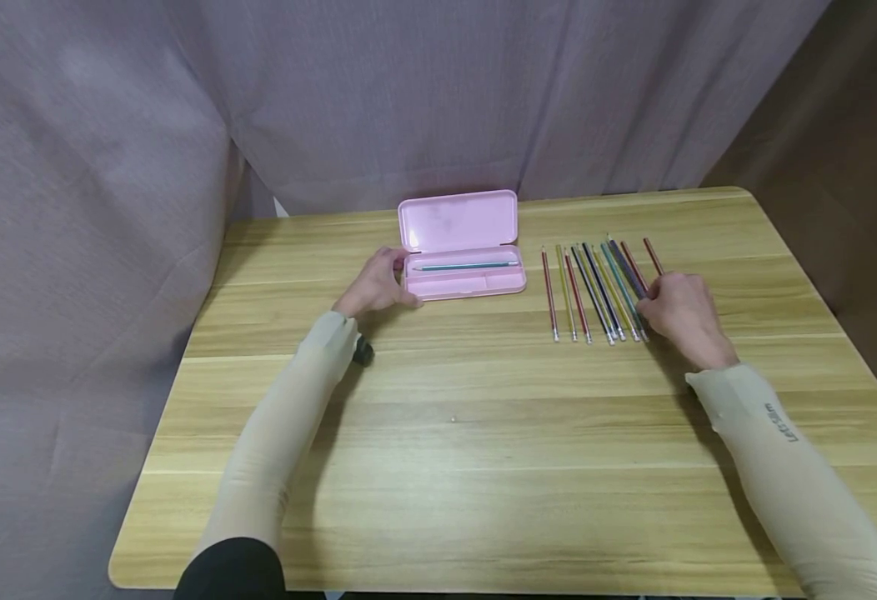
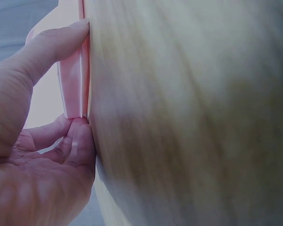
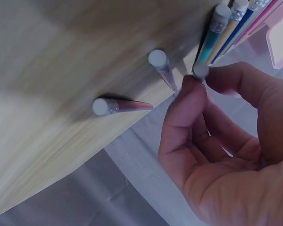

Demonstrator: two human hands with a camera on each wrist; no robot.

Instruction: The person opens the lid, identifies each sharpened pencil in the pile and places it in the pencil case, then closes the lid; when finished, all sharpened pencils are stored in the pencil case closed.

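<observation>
Your two forearms, in beige sleeves, reach forward over the wooden surface (image 1: 483, 417), angled apart from each other. Your right hand (image 1: 682, 312) sits at the near ends of the row of coloured pencils (image 1: 596, 292), wrist low and fingers curled. In the right wrist view its thumb and forefinger pinch the capped end of one dark pencil (image 3: 200, 70), lifted slightly above its neighbours; the colour is hard to make out there, probably grey. Two more pencils lie apart just to its right, one of them red (image 3: 120, 106), and the rest of the row lies side by side to the left, all pointing away from you.

Your left hand (image 1: 374, 283) rests at the left end of the pink pencil case (image 1: 461, 250), which stands open further back, its lid upright. The left wrist view shows the thumb (image 2: 52, 42) on the end of the case and a fingertip at its lower corner, gripping it lightly. One teal pencil (image 1: 464, 267) lies in the tray. Behind the surface hangs a grey curtain (image 1: 408, 92).
</observation>
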